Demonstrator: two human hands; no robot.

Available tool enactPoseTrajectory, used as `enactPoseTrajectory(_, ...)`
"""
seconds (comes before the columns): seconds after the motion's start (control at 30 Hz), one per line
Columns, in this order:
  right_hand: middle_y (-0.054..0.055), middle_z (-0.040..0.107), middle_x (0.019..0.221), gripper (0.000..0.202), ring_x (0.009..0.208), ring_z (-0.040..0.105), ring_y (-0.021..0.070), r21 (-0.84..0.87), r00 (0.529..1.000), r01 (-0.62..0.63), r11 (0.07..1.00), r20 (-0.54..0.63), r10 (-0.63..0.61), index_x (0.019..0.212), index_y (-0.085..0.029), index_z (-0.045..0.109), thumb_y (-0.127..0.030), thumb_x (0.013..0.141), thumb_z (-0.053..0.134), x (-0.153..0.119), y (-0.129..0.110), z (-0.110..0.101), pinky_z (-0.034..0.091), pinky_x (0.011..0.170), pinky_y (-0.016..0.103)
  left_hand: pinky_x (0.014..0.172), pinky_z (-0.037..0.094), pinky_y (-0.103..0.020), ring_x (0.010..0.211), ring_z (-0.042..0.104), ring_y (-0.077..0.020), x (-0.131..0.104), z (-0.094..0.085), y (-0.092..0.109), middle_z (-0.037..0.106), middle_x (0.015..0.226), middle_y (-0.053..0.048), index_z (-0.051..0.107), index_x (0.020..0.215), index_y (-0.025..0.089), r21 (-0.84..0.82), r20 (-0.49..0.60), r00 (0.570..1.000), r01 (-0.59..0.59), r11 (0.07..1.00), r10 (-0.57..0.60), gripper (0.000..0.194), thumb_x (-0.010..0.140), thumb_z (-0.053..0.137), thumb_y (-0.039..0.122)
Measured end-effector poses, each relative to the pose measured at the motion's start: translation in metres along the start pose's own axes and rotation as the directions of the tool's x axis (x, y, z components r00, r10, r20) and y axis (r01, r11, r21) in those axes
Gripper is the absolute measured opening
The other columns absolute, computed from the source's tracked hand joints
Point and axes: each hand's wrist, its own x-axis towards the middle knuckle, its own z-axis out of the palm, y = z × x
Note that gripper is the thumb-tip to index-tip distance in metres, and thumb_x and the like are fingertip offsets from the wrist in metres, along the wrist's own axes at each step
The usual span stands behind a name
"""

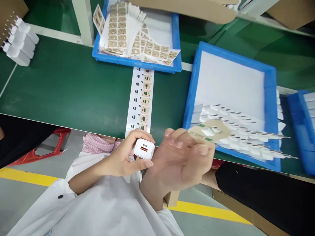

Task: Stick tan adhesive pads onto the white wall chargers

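Observation:
My left hand [125, 157] is wrapped round a white charger [144, 149], its port face with a grey slot and an orange-red slot turned up toward me. To the right, my right hand [182, 160] is raised palm up. Its thumb and fingers pinch a tan adhesive sticker [211, 130] with cut-outs and green print. The sticker is apart from the charger. Beyond my left hand, a white strip of stickers [140, 101] with a row of tan pieces lies on the green bench.
A blue tray [137, 62] of stacked sticker sheets stands at the back. On the right, another blue tray [233, 57] holds several white chargers with prongs. More chargers [21, 42] stand at far left. People in dark sleeves [265, 193] sit on both sides.

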Motion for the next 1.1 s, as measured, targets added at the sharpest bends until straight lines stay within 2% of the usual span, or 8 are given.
enactPoseTrajectory(0.1,-0.006,0.035,0.062,0.027,0.060,0.040,0.0126,0.064,0.986,-0.149,0.987,0.090,0.143,0.069,-0.023,0.048,-0.031,0.091,0.063,-0.010,-0.006,-0.007,0.041,0.065,0.029,0.088,0.052,-0.035,0.104,0.063,-0.0199,0.004,-0.006,0.002,0.058,0.121,-0.006,0.043,0.119,0.028,-0.062,-0.027,0.997,-0.069,0.996,0.068,0.039,0.092,0.070,0.037)
enactPoseTrajectory(0.17,-0.006,0.037,0.060,0.029,0.056,0.039,0.0116,0.102,0.954,-0.255,0.962,0.187,0.233,0.067,-0.022,0.049,-0.030,0.090,0.065,-0.018,-0.010,-0.014,0.039,0.059,0.027,0.083,0.052,-0.033,0.098,0.063,-0.0183,0.006,-0.011,0.005,0.060,0.114,-0.005,0.041,0.120,0.028,-0.042,-0.011,0.994,-0.107,0.993,0.107,0.040,0.092,0.068,0.035)
enactPoseTrajectory(0.33,-0.005,0.037,0.057,0.034,0.052,0.037,0.0108,0.155,0.892,-0.403,0.902,0.287,0.349,0.063,-0.021,0.043,-0.029,0.089,0.064,-0.031,-0.016,-0.022,0.035,0.052,0.025,0.073,0.048,-0.034,0.087,0.054,-0.0197,0.016,-0.020,0.017,0.053,0.098,-0.004,0.042,0.129,0.027,0.158,0.099,0.974,-0.215,0.964,0.202,0.044,0.093,0.061,0.043)
enactPoseTrajectory(0.47,-0.006,0.036,0.056,0.035,0.053,0.039,0.0113,0.142,0.878,-0.427,0.893,0.302,0.372,0.062,-0.022,0.043,-0.029,0.087,0.066,-0.031,-0.019,-0.020,0.035,0.052,0.025,0.077,0.049,-0.038,0.092,0.053,-0.0227,0.025,-0.024,0.028,0.052,0.103,-0.007,0.043,0.130,0.024,0.303,0.185,0.942,-0.327,0.895,0.281,0.042,0.096,0.048,0.050)
enactPoseTrajectory(0.6,-0.006,0.040,0.055,0.035,0.051,0.038,0.0106,0.104,0.859,-0.440,0.892,0.339,0.384,0.062,-0.022,0.045,-0.031,0.087,0.067,-0.031,-0.018,-0.018,0.034,0.051,0.024,0.080,0.051,-0.041,0.094,0.055,-0.0239,0.025,-0.024,0.036,0.053,0.103,-0.007,0.041,0.130,0.025,0.388,0.213,0.947,-0.307,0.869,0.239,0.039,0.099,0.039,0.049)
enactPoseTrajectory(0.8,-0.006,0.043,0.058,0.028,0.052,0.038,0.0101,0.118,0.846,-0.464,0.878,0.354,0.400,0.066,-0.022,0.052,-0.029,0.087,0.069,-0.033,-0.017,-0.018,0.038,0.054,0.025,0.081,0.051,-0.040,0.094,0.056,-0.0232,0.023,-0.022,0.039,0.054,0.102,-0.007,0.043,0.126,0.023,0.414,0.202,0.953,-0.293,0.862,0.227,0.035,0.101,0.035,0.047)
enactPoseTrajectory(1.0,-0.005,0.044,0.058,0.025,0.053,0.039,0.0110,0.143,0.831,-0.482,0.864,0.386,0.400,0.068,-0.022,0.055,-0.029,0.086,0.070,-0.033,-0.015,-0.018,0.037,0.054,0.025,0.080,0.052,-0.039,0.094,0.056,-0.0226,0.025,-0.025,0.036,0.056,0.103,-0.006,0.047,0.120,0.020,0.394,0.200,0.938,-0.340,0.854,0.282,0.042,0.098,0.043,0.056)
enactPoseTrajectory(1.1,-0.005,0.045,0.060,0.022,0.055,0.039,0.0108,0.173,0.828,-0.492,0.853,0.395,0.397,0.070,-0.022,0.056,-0.028,0.088,0.069,-0.033,-0.014,-0.019,0.037,0.055,0.025,0.080,0.053,-0.039,0.095,0.056,-0.0222,0.025,-0.023,0.037,0.057,0.104,-0.007,0.047,0.119,0.020,0.412,0.200,0.944,-0.324,0.852,0.262,0.040,0.100,0.041,0.055)
